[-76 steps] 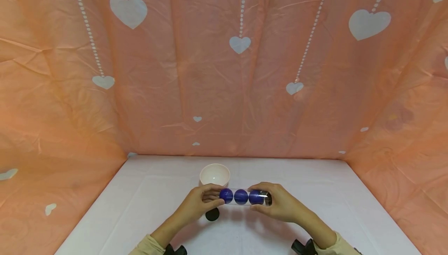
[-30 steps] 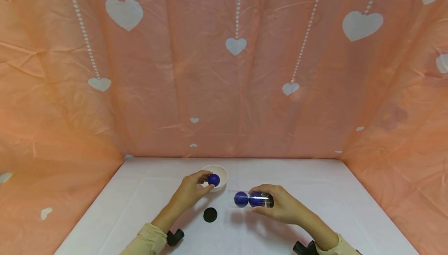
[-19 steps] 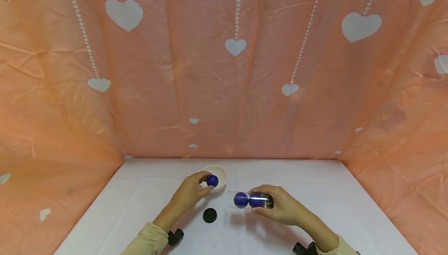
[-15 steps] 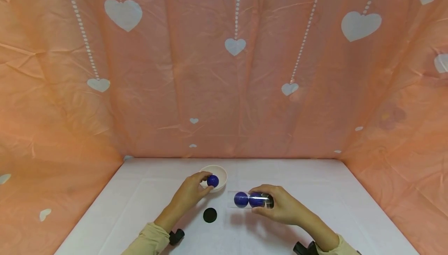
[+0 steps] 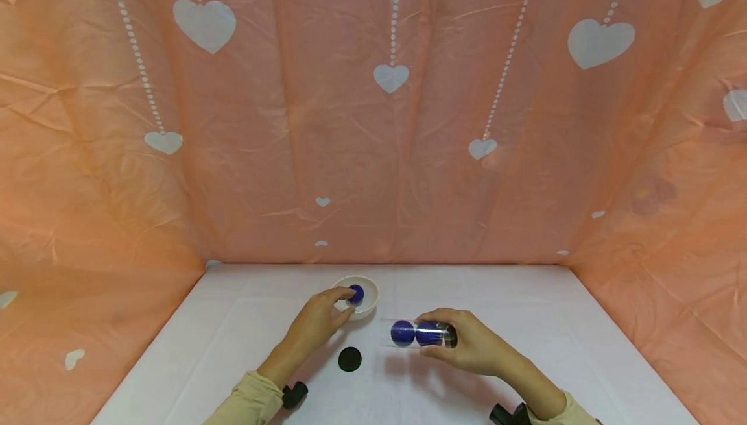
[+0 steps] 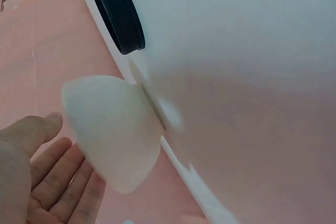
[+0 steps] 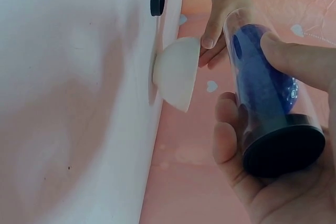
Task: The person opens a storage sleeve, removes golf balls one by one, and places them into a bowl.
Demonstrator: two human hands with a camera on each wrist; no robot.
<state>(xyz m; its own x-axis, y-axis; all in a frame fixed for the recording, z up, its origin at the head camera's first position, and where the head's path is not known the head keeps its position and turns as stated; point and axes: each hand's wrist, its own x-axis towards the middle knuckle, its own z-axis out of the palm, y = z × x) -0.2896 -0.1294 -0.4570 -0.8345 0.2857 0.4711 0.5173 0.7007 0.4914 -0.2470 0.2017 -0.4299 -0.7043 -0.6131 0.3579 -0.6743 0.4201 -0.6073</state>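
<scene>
Closest to the camera there's a black cap (image 5: 349, 359) lying flat on the white surface (image 5: 233, 347), sitting on its own between the two forearms and touching nothing. Just past it on the right, the right hand (image 5: 467, 346) has its fingers and thumb curled round a clear tube (image 5: 417, 333), holding it on its side just above the surface. Two blue balls (image 5: 414, 333) sit inside, touching each other and pushed toward the end that's still capped in black. In the right wrist view you can see that black end cap (image 7: 283, 150) right by the palm, and the open end points over toward the bowl.

A bit further back on the left, the left hand (image 5: 318, 316) is at the near rim of a small white bowl (image 5: 369, 303). Its fingers are relaxed and mostly straight in the left wrist view, gripping nothing, fingertips close to the rim. A third blue ball (image 5: 356, 293) rests inside the bowl, just beyond those fingertips.

Behind everything hangs a peach backdrop (image 5: 373, 120) with white hearts.
</scene>
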